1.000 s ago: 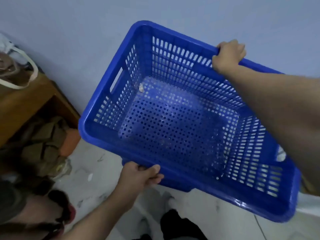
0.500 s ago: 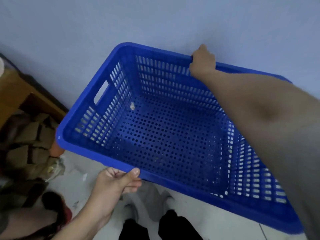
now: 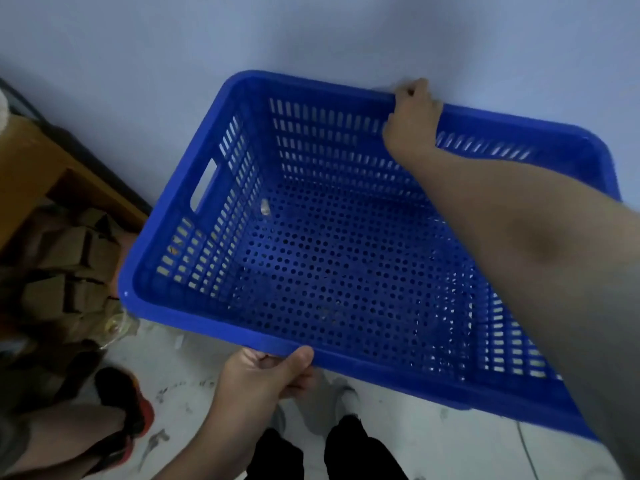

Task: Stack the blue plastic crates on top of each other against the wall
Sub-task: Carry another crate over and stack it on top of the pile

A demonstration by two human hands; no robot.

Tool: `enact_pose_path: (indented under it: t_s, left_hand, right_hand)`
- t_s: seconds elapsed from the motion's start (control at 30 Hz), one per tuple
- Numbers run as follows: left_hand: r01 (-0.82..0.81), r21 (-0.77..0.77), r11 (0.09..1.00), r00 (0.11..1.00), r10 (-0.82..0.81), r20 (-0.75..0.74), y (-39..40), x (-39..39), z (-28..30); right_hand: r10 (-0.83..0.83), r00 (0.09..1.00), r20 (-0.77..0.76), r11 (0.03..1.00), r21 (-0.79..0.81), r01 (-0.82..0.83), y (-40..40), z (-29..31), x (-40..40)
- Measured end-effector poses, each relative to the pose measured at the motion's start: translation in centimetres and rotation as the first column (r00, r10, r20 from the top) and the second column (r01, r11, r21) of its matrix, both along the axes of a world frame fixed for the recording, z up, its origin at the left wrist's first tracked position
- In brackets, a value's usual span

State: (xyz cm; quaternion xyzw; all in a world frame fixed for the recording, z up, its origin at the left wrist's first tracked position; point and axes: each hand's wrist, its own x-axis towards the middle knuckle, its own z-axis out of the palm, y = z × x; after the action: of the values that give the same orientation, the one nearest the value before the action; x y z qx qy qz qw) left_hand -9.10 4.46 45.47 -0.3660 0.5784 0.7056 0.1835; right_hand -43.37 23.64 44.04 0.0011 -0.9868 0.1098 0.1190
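- A blue plastic crate (image 3: 346, 258) is held in the air in front of a pale wall (image 3: 311, 36), its open top facing the camera and its far long rim close to the wall; whether the rim touches the wall cannot be told.
- The left hand (image 3: 266, 374) is closed on the near long rim, thumb lying along the top edge and fingers curled underneath.
- The right hand (image 3: 414, 117) is closed over the far long rim, fingers wrapped over the edge, the forearm stretched across the crate's right side.
- The crate's walls are slotted and its floor is perforated with round holes; a handle cut-out (image 3: 204, 185) shows in the left short wall.
- A small pale scrap (image 3: 265, 206) sits at the far left corner of the crate floor.
- Below the crate lies a whitish, scuffed floor (image 3: 433, 445), with the person's dark trouser legs (image 3: 325, 452) at the near edge.
- At the left stands a wooden surface (image 3: 31, 161), with brown cardboard boxes (image 3: 69, 268) beneath it.
- A second person's leg and a black-and-red shoe (image 3: 121, 403) show at the near left.
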Motion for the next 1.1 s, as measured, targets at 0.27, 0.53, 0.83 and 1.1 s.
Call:
enact_pose_path:
  t_s: [0.27,0.53,0.83,1.1]
  left_hand:
    - [0.976,-0.096,0.196,0.207,-0.972,0.113,-3.7,-0.7,4.3]
    - [0.558,-0.696,0.452,0.536,-0.837,-0.114,-6.3,-9.6,5.2]
    - [0.238,-0.966,-0.103,0.558,-0.8,0.223,-10.6,-11.0,1.4]
    - [0.361,-0.926,-0.114,0.76,-0.539,0.363,-11.4,-5.7,-0.8]
  right_hand:
    - [0.033,0.999,0.035,0.983,-0.184,-0.026,1.0,1.1,5.9]
    - [-0.249,0.966,0.062,0.967,-0.042,0.252,9.4,5.0,17.2]
    - [-0.573,0.792,0.209,0.807,-0.023,0.59,16.0,4.0,32.1]
    - [-0.504,0.815,0.286,0.797,-0.211,0.566,16.5,2.1,35.9]
